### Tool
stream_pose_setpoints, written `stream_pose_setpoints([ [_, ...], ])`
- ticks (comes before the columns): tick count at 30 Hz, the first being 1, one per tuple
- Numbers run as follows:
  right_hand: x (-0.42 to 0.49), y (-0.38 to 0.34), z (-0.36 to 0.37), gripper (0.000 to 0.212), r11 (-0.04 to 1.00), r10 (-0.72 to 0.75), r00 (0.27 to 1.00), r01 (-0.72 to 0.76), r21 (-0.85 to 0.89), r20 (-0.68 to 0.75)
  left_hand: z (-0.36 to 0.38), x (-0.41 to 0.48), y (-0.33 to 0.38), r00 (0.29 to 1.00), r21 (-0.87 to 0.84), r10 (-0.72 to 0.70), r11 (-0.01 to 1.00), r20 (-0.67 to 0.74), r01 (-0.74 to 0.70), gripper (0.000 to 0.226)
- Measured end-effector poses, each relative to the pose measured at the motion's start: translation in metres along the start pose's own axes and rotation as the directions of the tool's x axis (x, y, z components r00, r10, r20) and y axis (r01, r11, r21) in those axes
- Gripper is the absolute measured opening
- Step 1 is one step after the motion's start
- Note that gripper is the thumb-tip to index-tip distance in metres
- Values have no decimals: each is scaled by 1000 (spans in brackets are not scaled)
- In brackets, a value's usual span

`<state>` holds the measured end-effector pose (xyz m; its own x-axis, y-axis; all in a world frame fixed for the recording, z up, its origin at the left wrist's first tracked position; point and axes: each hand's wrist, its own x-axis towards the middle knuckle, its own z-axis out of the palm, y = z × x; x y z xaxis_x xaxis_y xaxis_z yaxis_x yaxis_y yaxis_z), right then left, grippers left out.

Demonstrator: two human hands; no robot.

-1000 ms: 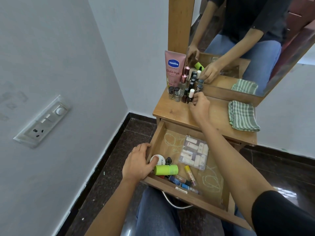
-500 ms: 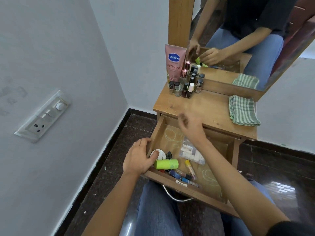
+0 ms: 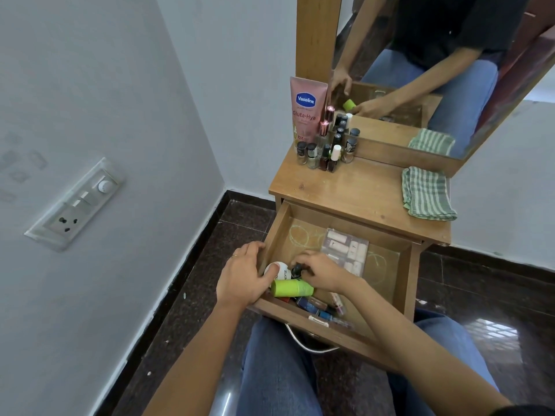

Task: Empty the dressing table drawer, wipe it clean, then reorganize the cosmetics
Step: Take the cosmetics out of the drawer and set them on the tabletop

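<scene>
Clearly the emptying step is in hand, and it looks about half done. The drawer [image 3: 274, 235] is pulled out over the person's lap and has things in it. On the table top [image 3: 354, 190], a pink tube [image 3: 306, 109] and a cluster of little bottles [image 3: 327, 148] stand at the back left, against the mirror [image 3: 420, 70].

The left hand [image 3: 243, 277] grips the drawer's near left corner. Its fingers are curled over the side wall, and its thumb lies inside on a white jar [image 3: 282, 273]. The right hand [image 3: 324, 271] is down in the drawer, its fingertips pinching a small dark bottle [image 3: 296, 269] by the cap. That bottle stands just beside the jar and right behind a green tube [image 3: 291, 288] lying on its side.

A clear packet [image 3: 345, 247] rests flat further back. A few small sticks and blue pieces crowd the front edge; they are too small to name.

The next move, I judge, is to lift the dark bottle straight up so it does not knock the jar or roll the green tube. It then goes up to the table top with the other bottles. The tube, jar, packet and small bits have yet to come out. The striped cloth [image 3: 426, 195] waits folded at the right of the table top, well apart from both hands, so wiping has not begun.
</scene>
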<state>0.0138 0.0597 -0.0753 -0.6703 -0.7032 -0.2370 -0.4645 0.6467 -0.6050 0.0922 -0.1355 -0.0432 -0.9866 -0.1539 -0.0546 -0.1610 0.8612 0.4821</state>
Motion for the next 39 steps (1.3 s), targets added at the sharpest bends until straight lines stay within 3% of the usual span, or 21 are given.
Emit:
stream_pose_setpoints([
  [12,-6,-3,-13,20,993,-104,995,104,-59,2,0,-1,-1,1000,-15,2,1000,-1,-2,55],
  [16,-10,-16,-53,13,994,-101,977,93,-50,-189,0,0,0,1000,-21,6,1000,-4,-6,54],
  [19,-10,-21,-102,11,999,-11,899,29,33,-439,0,0,-1,1000,-22,-2,1000,-5,2,53],
  [23,6,3,-147,10,980,196,722,-162,112,-663,1,-1,-1,1000,-24,-12,1000,-2,12,53],
  [26,21,25,-154,9,948,314,644,-246,199,-697,0,-1,0,1000,-11,-15,1000,6,15,55],
  [33,50,36,-146,25,916,395,561,-180,359,-728,-1,-1,1,1000,-11,-17,1000,4,17,54],
  [39,64,38,-144,20,889,443,496,-133,439,-747,-1,-1,1,1000,-18,-14,1000,-3,14,53],
])
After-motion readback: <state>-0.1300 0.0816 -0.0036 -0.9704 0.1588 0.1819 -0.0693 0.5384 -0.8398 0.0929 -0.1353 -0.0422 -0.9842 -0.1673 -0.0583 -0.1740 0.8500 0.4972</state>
